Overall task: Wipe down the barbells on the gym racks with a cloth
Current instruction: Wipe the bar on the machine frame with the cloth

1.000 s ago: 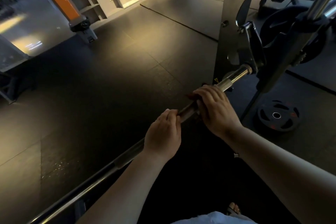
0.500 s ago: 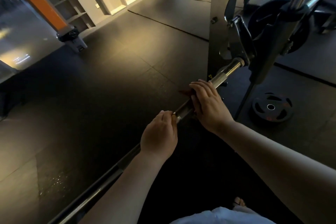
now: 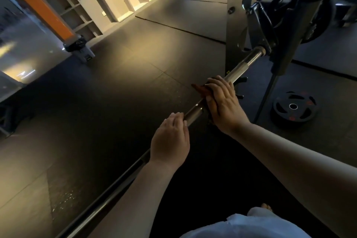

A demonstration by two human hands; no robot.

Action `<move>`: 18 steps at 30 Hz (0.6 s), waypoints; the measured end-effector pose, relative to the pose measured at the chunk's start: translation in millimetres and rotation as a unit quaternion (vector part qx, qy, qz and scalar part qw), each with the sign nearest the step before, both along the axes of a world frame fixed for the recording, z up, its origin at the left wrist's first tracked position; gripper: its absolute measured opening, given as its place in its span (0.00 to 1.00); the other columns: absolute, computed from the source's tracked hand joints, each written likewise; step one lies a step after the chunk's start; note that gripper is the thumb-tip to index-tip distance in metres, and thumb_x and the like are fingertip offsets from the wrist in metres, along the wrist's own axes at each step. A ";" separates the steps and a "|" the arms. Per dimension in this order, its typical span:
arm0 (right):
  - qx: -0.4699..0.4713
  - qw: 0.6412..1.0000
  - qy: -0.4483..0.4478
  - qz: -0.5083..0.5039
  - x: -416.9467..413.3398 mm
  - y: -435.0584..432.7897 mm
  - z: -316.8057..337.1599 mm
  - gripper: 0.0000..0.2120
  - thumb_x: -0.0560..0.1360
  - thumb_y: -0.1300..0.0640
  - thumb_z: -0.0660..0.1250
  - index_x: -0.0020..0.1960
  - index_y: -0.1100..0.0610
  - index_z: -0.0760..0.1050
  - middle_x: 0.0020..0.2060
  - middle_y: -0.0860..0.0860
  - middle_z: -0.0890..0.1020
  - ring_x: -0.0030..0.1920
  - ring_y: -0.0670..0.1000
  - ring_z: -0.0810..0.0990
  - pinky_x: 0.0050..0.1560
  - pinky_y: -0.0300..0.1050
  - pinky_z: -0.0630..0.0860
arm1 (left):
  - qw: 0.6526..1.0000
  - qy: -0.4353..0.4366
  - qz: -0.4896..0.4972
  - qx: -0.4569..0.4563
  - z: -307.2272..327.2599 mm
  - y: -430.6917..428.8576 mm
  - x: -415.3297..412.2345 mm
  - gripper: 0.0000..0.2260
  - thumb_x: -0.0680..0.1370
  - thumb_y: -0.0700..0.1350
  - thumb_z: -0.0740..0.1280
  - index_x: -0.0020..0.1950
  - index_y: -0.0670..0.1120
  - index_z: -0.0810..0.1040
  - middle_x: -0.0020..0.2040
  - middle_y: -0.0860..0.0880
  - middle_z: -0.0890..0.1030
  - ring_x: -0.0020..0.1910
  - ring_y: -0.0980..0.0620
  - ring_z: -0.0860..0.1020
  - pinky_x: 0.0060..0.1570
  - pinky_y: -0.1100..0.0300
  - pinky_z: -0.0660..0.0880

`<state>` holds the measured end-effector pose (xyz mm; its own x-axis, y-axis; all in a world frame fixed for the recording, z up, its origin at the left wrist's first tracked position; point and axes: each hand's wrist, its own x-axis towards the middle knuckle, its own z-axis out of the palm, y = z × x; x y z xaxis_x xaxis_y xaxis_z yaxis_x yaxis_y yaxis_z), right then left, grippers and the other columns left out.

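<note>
Slid rackward, right hand (image 3: 222, 102) gripping cloth (image 3: 199, 89) round barbell (image 3: 245, 63), left hand (image 3: 170, 141) clasping it

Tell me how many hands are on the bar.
2. The left hand grips the bar nearer the person; the right hand holds the cloth around it, closer to the rack. Both show fully.

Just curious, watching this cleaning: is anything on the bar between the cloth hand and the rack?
Nothing visible. The right hand holds the cloth on the barbell, and the bar is bare from there up to the rack hook. The left hand grips it on the other side.
</note>
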<state>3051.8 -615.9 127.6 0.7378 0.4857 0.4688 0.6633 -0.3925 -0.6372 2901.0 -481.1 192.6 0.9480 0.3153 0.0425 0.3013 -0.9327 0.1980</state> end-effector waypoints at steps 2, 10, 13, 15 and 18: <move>0.029 0.999 0.011 -0.033 -18.6 12.8 -4.7 0.21 0.86 0.49 0.52 0.76 0.56 0.67 0.75 0.53 0.69 0.82 0.54 0.52 0.80 0.65 0.52 | 1.000 -0.001 -0.004 0.001 0.0 2.5 -4.3 0.22 0.85 0.52 0.50 0.76 0.47 0.67 0.74 0.47 0.72 0.74 0.52 0.70 0.70 0.57 0.68; 0.011 0.993 -0.098 0.061 -53.8 29.1 -20.8 0.20 0.86 0.51 0.56 0.74 0.59 0.71 0.71 0.56 0.75 0.80 0.57 0.61 0.80 0.62 0.55 | 0.999 0.022 -0.032 0.000 4.0 14.2 -18.4 0.20 0.84 0.52 0.52 0.74 0.47 0.69 0.74 0.45 0.73 0.74 0.50 0.70 0.71 0.52 0.71; -0.001 0.997 -0.077 0.017 -18.1 11.6 -9.3 0.19 0.86 0.50 0.55 0.72 0.56 0.71 0.71 0.55 0.75 0.79 0.55 0.63 0.81 0.58 0.53 | 0.999 0.021 -0.031 0.013 5.0 11.2 -16.7 0.21 0.86 0.51 0.52 0.77 0.46 0.66 0.76 0.44 0.70 0.74 0.50 0.69 0.71 0.55 0.69; 0.031 0.998 -0.033 -0.031 -12.2 10.0 -6.0 0.20 0.87 0.49 0.53 0.73 0.56 0.70 0.72 0.55 0.74 0.80 0.56 0.61 0.81 0.62 0.56 | 1.000 0.014 -0.025 0.006 6.2 9.8 -15.5 0.20 0.87 0.50 0.51 0.77 0.47 0.66 0.75 0.46 0.70 0.74 0.51 0.70 0.70 0.57 0.69; 0.103 0.992 0.008 -0.075 -36.0 29.1 -11.7 0.19 0.87 0.52 0.53 0.72 0.60 0.70 0.72 0.56 0.72 0.81 0.57 0.57 0.81 0.62 0.56 | 0.999 0.008 -0.014 -0.034 8.5 11.5 -13.7 0.19 0.86 0.50 0.52 0.75 0.47 0.69 0.71 0.47 0.75 0.67 0.53 0.75 0.66 0.55 0.75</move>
